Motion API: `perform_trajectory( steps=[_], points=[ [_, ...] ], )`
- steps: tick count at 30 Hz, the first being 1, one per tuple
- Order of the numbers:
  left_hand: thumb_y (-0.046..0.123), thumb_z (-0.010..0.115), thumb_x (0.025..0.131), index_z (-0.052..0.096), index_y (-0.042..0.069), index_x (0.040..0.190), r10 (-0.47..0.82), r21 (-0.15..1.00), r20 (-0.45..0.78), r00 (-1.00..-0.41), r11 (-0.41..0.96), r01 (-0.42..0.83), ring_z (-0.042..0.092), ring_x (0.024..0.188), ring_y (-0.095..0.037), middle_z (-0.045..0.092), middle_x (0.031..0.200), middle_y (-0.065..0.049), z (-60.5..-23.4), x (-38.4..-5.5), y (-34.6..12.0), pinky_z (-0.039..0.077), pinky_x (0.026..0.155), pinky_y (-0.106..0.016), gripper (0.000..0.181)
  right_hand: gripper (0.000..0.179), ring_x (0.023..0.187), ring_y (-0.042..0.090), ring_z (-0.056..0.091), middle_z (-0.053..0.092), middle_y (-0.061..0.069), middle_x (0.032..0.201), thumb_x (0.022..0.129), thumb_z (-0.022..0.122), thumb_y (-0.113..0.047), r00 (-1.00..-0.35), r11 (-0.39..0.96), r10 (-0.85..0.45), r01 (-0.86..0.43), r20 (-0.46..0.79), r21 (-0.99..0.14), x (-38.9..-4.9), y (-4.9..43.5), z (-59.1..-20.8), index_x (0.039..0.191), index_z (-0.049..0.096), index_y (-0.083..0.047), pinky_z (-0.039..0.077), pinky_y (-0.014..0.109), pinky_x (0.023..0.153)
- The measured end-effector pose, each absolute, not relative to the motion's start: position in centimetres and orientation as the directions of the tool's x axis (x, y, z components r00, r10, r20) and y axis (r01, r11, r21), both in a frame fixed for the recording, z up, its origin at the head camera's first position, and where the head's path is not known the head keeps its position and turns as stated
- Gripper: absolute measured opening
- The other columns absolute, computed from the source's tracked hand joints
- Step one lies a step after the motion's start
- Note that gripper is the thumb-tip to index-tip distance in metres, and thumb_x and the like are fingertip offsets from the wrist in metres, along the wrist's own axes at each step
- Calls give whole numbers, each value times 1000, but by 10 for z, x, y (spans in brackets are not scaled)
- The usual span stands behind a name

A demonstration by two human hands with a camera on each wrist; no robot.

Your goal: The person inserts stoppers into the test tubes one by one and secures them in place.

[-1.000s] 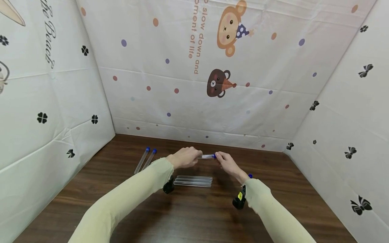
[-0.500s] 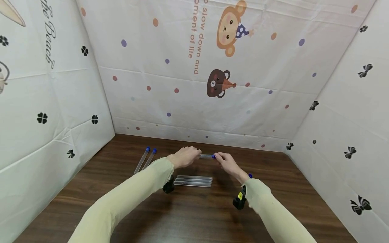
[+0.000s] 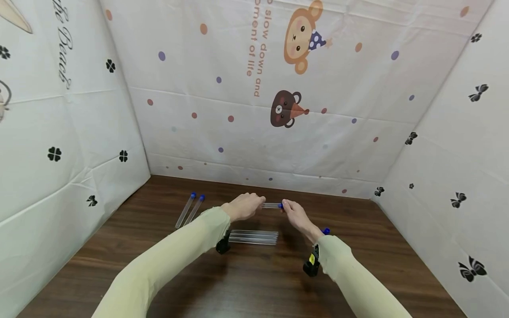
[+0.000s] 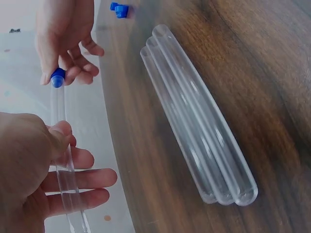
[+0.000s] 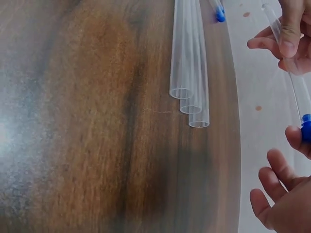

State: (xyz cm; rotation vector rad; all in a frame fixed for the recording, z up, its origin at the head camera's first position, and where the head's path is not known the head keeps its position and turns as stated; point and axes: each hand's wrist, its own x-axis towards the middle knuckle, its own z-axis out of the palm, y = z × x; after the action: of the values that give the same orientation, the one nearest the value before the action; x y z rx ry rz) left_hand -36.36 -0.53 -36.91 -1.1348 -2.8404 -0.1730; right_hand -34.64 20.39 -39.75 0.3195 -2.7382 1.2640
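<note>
In the head view my left hand (image 3: 244,206) grips a clear test tube (image 3: 272,206), held level over the back of the table. The left wrist view shows the thumb pressing the tube against the fingers. My right hand (image 3: 297,217) pinches the blue cap (image 4: 58,77) between thumb and forefinger at the tube's mouth; its other fingers are loosely spread. Part of the cap shows through the clear wall in the right wrist view. Below the hands, three uncapped test tubes (image 4: 199,116) lie side by side, their open ends toward the right.
Two tubes with blue caps (image 3: 185,211) lie at the back left, partly behind the left sleeve. Loose blue caps (image 4: 121,10) rest on the wooden table (image 3: 254,282) by the right wrist. A printed white sheet (image 3: 238,132) rises behind the table's back edge.
Both hands stay nearly in place, the tube and cap still between them. The right wrist has shifted slightly, showing more of a loose blue cap beside it.
</note>
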Motion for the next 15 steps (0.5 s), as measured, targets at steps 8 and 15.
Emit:
perform_trajectory(
  steps=[8, 15],
  points=[
    [-3, 59, 89, 60, 12, 110, 662, 74, 126, -739, 736, 673, 70, 93, -19, 73, 108, -1, -373, -364, -2, 55, 70, -26, 26, 41, 60, 16, 33, 39, 0, 66, 106, 35, -23, -977, 654, -99, -208, 191, -727, -345, 200, -398, 83, 58, 1, 31, 27, 61],
    [-4, 58, 89, 62, 10, 104, 653, 104, 177, -737, 732, 673, 70, 89, -20, 73, 104, -3, -375, -362, 2, 54, 67, -27, 21, 42, 66, 17, 35, 39, 1, 70, 106, 33, -27, -995, 580, -19, -88, 94, -810, -342, 198, -397, 80, 57, -4, 29, 28, 63]
  ],
)
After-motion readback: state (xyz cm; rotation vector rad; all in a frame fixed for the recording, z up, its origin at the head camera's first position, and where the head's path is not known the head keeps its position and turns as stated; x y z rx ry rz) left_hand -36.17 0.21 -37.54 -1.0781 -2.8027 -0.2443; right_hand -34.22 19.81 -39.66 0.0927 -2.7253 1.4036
